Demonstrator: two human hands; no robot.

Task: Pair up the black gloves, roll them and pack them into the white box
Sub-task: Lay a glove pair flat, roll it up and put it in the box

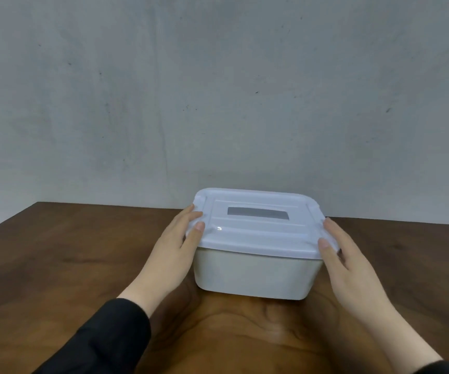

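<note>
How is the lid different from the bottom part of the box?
The bluish-white plastic lid is flat and ridged with a grey window; the cream-white plastic box base is deep and smooth-sided. The lid overhangs the base's walls. The left hand and right hand touch the lid's ends, thumbs on top. Both parts have rounded corners.

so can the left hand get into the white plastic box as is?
Probably not: the pale lid covers the white plastic box, and the left hand grips the lid's edge. The lid must come off first.

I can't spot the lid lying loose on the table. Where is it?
In the head view, the lid sits on the white box, centre-right on the wooden table, between the left hand and right hand.
</note>
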